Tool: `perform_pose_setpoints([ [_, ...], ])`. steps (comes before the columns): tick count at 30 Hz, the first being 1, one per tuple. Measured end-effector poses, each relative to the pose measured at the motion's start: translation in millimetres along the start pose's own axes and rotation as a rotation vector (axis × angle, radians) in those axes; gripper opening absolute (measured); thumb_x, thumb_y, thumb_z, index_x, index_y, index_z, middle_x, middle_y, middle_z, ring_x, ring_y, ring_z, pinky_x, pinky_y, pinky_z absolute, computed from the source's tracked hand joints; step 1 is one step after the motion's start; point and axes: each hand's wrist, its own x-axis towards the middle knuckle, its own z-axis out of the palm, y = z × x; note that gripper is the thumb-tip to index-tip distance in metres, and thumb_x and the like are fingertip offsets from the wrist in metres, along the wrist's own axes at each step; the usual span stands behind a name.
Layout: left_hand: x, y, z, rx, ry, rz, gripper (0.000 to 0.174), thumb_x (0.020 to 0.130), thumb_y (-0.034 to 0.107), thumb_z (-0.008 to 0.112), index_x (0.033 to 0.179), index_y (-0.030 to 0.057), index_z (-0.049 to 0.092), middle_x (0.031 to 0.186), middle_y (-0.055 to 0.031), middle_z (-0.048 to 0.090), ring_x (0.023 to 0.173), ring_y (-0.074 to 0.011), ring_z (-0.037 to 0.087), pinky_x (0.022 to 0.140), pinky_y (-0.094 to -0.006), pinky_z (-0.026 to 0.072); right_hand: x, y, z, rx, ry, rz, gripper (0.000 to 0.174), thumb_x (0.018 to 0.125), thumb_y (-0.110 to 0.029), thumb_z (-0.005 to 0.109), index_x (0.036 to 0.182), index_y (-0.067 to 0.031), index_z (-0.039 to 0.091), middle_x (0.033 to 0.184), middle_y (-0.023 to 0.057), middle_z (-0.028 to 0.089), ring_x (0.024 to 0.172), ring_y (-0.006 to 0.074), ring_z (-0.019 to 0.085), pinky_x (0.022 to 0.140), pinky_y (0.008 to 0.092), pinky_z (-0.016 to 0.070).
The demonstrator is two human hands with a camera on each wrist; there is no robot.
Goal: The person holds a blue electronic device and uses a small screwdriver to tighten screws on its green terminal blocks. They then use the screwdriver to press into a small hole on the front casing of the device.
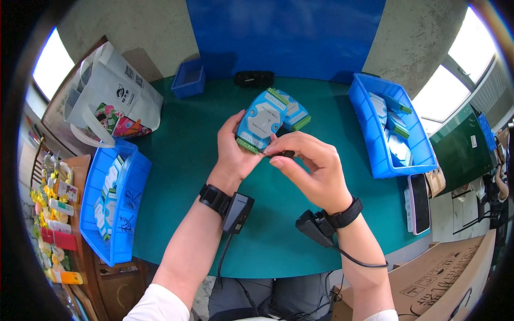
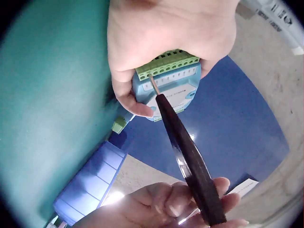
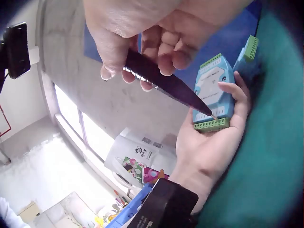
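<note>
My left hand [image 1: 238, 147] grips a blue module [image 1: 262, 120] with green terminal strips along two ends. In the right hand [image 1: 316, 166] is a dark screwdriver [image 1: 282, 154], pinched between thumb and fingers. Its metal tip meets the green terminal strip [image 2: 166, 65] near one end, as the left wrist view shows. The right wrist view has the dark handle [image 3: 166, 85] slanting down to the strip [image 3: 211, 125] beside the left palm. A second blue module [image 1: 294, 112] lies just beyond the held one, partly hidden by it.
Blue bins with modules stand at left [image 1: 126, 214] and right [image 1: 375, 155]. A small blue bin [image 1: 188, 78] and a black object [image 1: 254, 79] are at the back of the green table [image 1: 267, 224]. A white bag [image 1: 126, 91] stands back left; a phone [image 1: 419, 203] lies right.
</note>
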Motion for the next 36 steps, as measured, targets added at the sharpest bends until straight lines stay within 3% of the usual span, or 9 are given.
perform_pose_setpoints([
  [6,-2.9,0.2,3.4,0.023,0.013,0.006,0.032,0.103,0.034,0.050,0.115,0.0081,0.063,0.111,-0.0102,0.068,0.103,-0.0246,0.062,0.082,-0.0429,0.0505,-2.4,-4.4,7.5,-0.231,0.065,-0.094,0.022,0.086,-0.009,0.082,0.101,0.0005,0.070,0.093,0.0116,0.071,0.069,0.0200,0.068,0.063,0.0303,0.0549],
  [9,-2.3,0.1,2.3,0.017,0.015,0.010,0.031,0.103,0.034,0.050,0.115,0.0082,0.064,0.111,-0.0103,0.068,0.102,-0.0246,0.062,0.082,-0.0430,0.0504,-4.2,-9.5,7.1,-0.308,0.058,-0.038,0.022,0.083,-0.007,0.084,0.101,0.0006,0.073,0.098,0.0111,0.077,0.087,0.0203,0.075,0.073,0.0289,0.0604],
  [18,-1.8,0.9,1.3,-0.008,-0.016,0.039,0.032,0.104,0.034,0.049,0.116,0.0081,0.063,0.112,-0.0107,0.068,0.102,-0.0254,0.062,0.085,-0.0455,0.0513,-4.6,-13.6,11.5,-0.253,0.152,0.027,0.018,0.087,-0.008,0.082,0.100,0.0007,0.074,0.096,0.0101,0.077,0.080,0.0157,0.073,0.068,0.0247,0.0568],
  [21,-1.4,1.5,0.2,0.006,-0.041,0.049,0.032,0.105,0.034,0.048,0.117,0.0079,0.063,0.114,-0.0109,0.068,0.102,-0.0256,0.063,0.085,-0.0455,0.0517,-6.5,-5.9,11.3,-0.251,0.142,-0.076,0.021,0.088,-0.005,0.079,0.105,0.0010,0.068,0.097,0.0121,0.071,0.074,0.0209,0.070,0.065,0.0295,0.0555],
  [27,0.2,0.9,2.2,-0.037,-0.025,0.058,0.035,0.105,0.034,0.047,0.120,0.0068,0.063,0.119,-0.0123,0.068,0.107,-0.0264,0.064,0.086,-0.0434,0.0527,-6.2,-1.2,9.2,-0.230,0.113,-0.186,0.037,0.095,0.004,0.063,0.131,0.0037,0.058,0.102,0.0162,0.065,0.090,0.0317,0.065,0.082,0.0362,0.0544],
  [31,0.6,1.2,0.9,-0.029,-0.021,0.034,0.037,0.106,0.035,0.046,0.122,0.0062,0.063,0.121,-0.0130,0.067,0.109,-0.0264,0.063,0.086,-0.0420,0.0530,-5.4,0.7,4.4,-0.257,0.058,-0.206,0.047,0.094,0.008,0.059,0.140,0.0063,0.051,0.105,0.0179,0.063,0.096,0.0333,0.063,0.088,0.0370,0.0527],
  [34,1.1,1.3,-0.6,0.035,-0.057,0.027,0.052,0.108,0.038,0.036,0.138,0.0006,0.055,0.135,-0.0225,0.063,0.123,-0.0382,0.062,0.109,-0.0520,0.0486,-6.1,1.7,3.1,-0.255,0.042,-0.196,0.049,0.094,0.010,0.056,0.142,0.0069,0.049,0.107,0.0183,0.063,0.098,0.0340,0.063,0.091,0.0376,0.0522],
  [36,-0.4,0.4,2.8,0.003,-0.037,0.011,0.045,0.107,0.037,0.042,0.131,0.0034,0.059,0.128,-0.0166,0.065,0.116,-0.0308,0.063,0.095,-0.0453,0.0521,-5.4,1.0,3.2,-0.252,0.045,-0.198,0.049,0.094,0.011,0.055,0.142,0.0069,0.049,0.106,0.0181,0.063,0.098,0.0344,0.063,0.091,0.0378,0.0521],
])
